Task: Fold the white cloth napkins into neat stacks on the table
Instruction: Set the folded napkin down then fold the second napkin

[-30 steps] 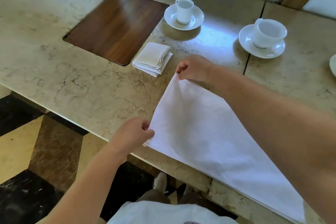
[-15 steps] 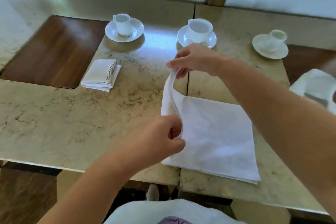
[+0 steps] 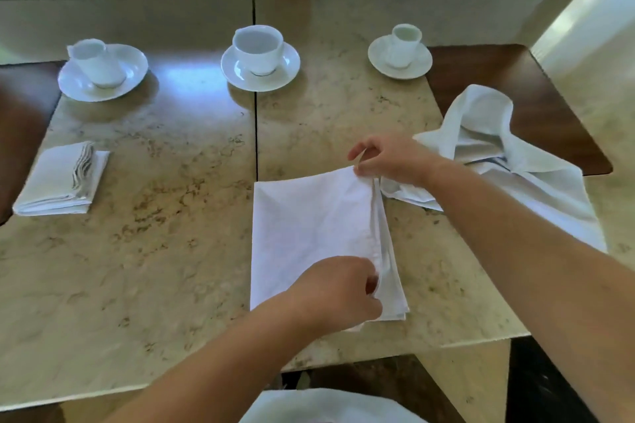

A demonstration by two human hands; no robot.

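Note:
A white cloth napkin (image 3: 309, 233) lies folded into a tall rectangle on the marble table (image 3: 154, 251), its layered edges along the right side. My left hand (image 3: 340, 292) pinches its near right corner. My right hand (image 3: 388, 158) pinches the far right corner. A finished folded napkin (image 3: 58, 182) sits at the left. A crumpled unfolded white napkin (image 3: 488, 154) lies at the right, partly behind my right forearm.
Three white cups on saucers stand along the back: left (image 3: 101, 69), middle (image 3: 259, 58), right (image 3: 400, 51). Dark wooden insets (image 3: 536, 106) lie at the right and far left. The table's front edge (image 3: 378, 357) runs close to my body.
Both hands carried the napkin's left edge over to the right, folding it in half into a narrower rectangle. The view swung right, bringing the crumpled napkin into sight.

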